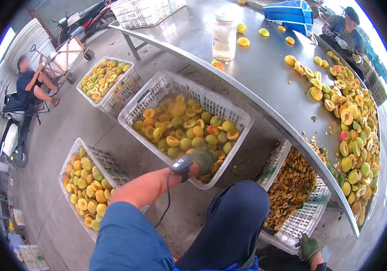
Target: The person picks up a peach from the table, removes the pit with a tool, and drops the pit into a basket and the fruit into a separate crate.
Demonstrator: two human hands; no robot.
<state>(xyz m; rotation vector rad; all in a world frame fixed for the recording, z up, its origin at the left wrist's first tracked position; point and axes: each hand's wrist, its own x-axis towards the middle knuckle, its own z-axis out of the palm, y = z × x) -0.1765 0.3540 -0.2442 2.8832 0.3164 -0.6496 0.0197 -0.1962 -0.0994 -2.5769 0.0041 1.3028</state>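
- At the near right corner of the white crate (141, 95) of halved peaches (184, 131), on the floor below the bench (256, 67): left hand (204, 159), green glove, black wrist unit (182, 165) with a cable trailing down the forearm.
- Left grip: fingers curled down at the rim, but cannot tell if they close on plastic, on a fruit, or on nothing.
- Key relation: the crate lies straight ahead of the left hand, its long axis running upper left to lower right, roughly along the bench edge. The left hand touches it; the right hand is well apart.
- Right hand (308, 247): gloved, low at the frame edge, just beside the crate of pits (302, 217) — nothing seen in it, grip partly cut off, cannot tell how open.
- Outward: two more fruit crates, one far left (128, 88) and one near left (107, 165).
- On the bench: a plastic jar (224, 36), a long heap of cut fruit (356, 131), a blue bin (293, 13).
- Other people: one working at the far bench end (344, 27), one seated at left (28, 86).
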